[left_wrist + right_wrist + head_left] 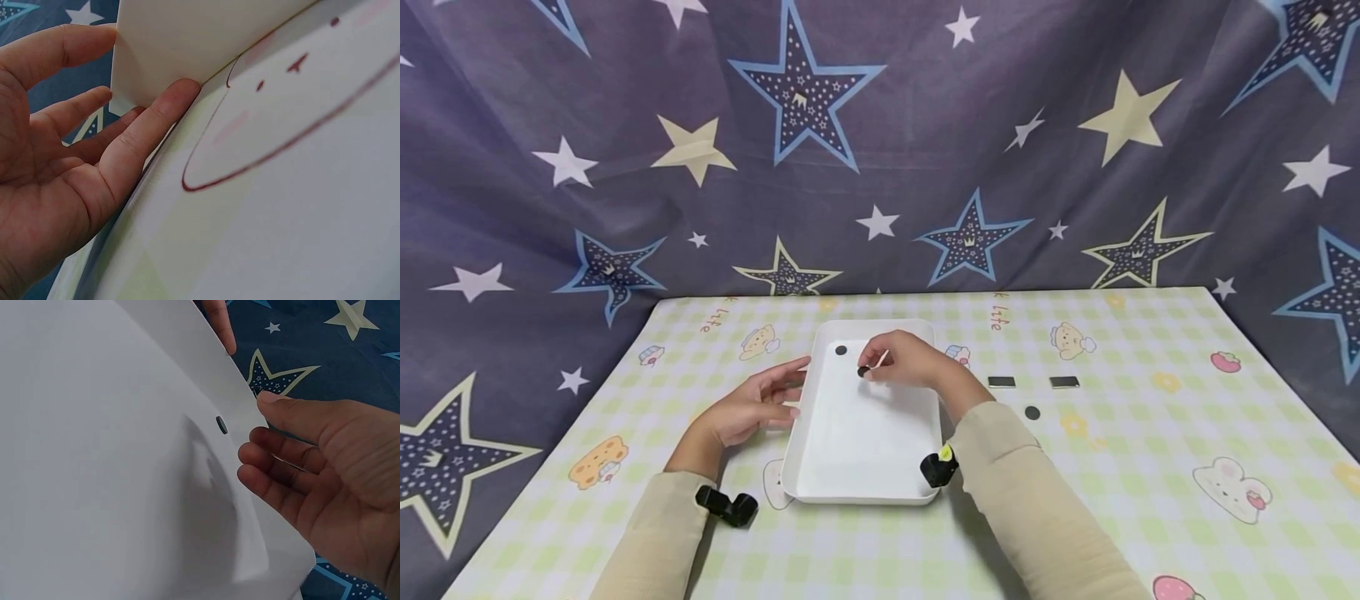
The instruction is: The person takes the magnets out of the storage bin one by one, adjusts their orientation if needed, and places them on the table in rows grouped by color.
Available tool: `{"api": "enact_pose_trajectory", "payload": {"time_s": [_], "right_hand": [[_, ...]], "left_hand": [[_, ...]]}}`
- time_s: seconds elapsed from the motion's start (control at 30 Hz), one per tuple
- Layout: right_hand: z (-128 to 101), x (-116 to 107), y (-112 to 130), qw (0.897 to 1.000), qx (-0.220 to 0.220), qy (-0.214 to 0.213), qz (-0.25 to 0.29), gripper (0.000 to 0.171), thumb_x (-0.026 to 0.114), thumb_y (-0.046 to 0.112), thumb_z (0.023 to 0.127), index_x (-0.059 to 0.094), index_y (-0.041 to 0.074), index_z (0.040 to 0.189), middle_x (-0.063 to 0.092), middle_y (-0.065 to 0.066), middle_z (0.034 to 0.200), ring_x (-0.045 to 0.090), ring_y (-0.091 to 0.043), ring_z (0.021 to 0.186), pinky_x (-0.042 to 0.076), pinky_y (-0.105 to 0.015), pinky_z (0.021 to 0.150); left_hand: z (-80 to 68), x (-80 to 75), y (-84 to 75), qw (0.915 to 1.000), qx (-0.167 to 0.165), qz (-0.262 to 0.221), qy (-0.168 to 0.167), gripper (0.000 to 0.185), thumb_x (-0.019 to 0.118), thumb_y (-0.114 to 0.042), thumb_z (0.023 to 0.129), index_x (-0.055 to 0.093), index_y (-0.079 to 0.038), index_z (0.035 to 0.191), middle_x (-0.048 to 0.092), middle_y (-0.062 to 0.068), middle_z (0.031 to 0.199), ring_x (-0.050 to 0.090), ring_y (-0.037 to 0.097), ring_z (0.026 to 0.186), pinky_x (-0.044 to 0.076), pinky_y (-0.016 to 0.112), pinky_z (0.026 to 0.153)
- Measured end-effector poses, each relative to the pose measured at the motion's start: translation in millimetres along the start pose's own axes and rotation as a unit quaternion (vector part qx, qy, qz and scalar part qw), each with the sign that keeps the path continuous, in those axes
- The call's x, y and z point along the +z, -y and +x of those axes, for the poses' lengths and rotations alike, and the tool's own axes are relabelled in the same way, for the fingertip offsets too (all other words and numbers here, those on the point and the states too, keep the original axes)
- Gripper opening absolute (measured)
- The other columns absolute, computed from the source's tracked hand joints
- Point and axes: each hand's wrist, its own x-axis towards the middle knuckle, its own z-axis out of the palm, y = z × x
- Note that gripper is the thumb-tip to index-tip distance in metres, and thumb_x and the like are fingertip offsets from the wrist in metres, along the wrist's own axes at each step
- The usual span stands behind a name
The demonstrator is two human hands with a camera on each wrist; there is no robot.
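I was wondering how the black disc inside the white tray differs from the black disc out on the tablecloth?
The disc in the tray lies on the tray's plain white floor near its far left corner; the disc on the tablecloth lies on the checked cloth, right of the tray, near the right sleeve. Both are small, round, black and flat.

The tray (pixel 820 450) looks like smooth, matt white plastic; the tablecloth (pixel 1150 467) is smooth with a slight sheen; the backdrop (pixel 925 150) is soft creased cloth.

A makeshift home setup: a worktop (pixel 1150 433) under a checked cartoon-print cloth, closed in behind and at the sides by a hung star-patterned sheet (pixel 925 150).
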Motion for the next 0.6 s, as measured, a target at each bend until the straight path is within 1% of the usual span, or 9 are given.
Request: {"api": "enact_pose_trajectory", "payload": {"time_s": [0.17, 0.33, 0.43, 0.6], "right_hand": [[-8, -4, 2, 1.0, 0.001, -0.003, 0.0, 0.009, 0.07, 0.01, 0.09, 0.07, 0.01, 0.099, 0.066, -0.002, 0.099, 0.064, -0.017, 0.085, 0.05, -0.027, 0.076], [-14, -8, 3, 1.0, -0.02, -0.011, -0.012, 0.011, 0.069, 0.011, 0.091, 0.07, 0.01, 0.101, 0.067, -0.001, 0.101, 0.064, -0.019, 0.091, 0.051, -0.028, 0.081], [-18, -9, 3, 0.999, -0.029, -0.026, -0.011, 0.013, 0.07, 0.01, 0.09, 0.07, 0.009, 0.103, 0.067, -0.001, 0.099, 0.064, -0.019, 0.089, 0.051, -0.03, 0.083], [-25, -12, 3, 0.998, -0.036, -0.054, -0.004, 0.015, 0.07, 0.009, 0.09, 0.07, 0.01, 0.105, 0.065, 0.0, 0.094, 0.063, -0.016, 0.083, 0.051, -0.03, 0.08]], "left_hand": [[-0.3, 0.4, 0.1, 1.0, 0.003, -0.002, 0.001, 0.089, 0.069, 0.009, 0.081, 0.023, -0.007, 0.155, 0.028, 0.024, 0.152, 0.05, 0.021, 0.123, 0.053, 0.035, 0.087], [-0.4, 0.4, 0.2, 1.0, 0.003, -0.002, 0.002, 0.089, 0.069, 0.009, 0.081, 0.023, -0.007, 0.155, 0.027, 0.024, 0.153, 0.048, 0.022, 0.125, 0.053, 0.034, 0.087], [-0.4, 0.3, 0.2, 1.0, 0.004, -0.002, 0.004, 0.089, 0.069, 0.009, 0.081, 0.022, -0.006, 0.156, 0.026, 0.025, 0.153, 0.046, 0.024, 0.127, 0.053, 0.034, 0.087], [-0.7, 0.2, 0.0, 1.0, 0.004, -0.002, 0.004, 0.089, 0.069, 0.009, 0.081, 0.022, -0.006, 0.156, 0.026, 0.025, 0.153, 0.046, 0.025, 0.127, 0.053, 0.034, 0.087]]}}
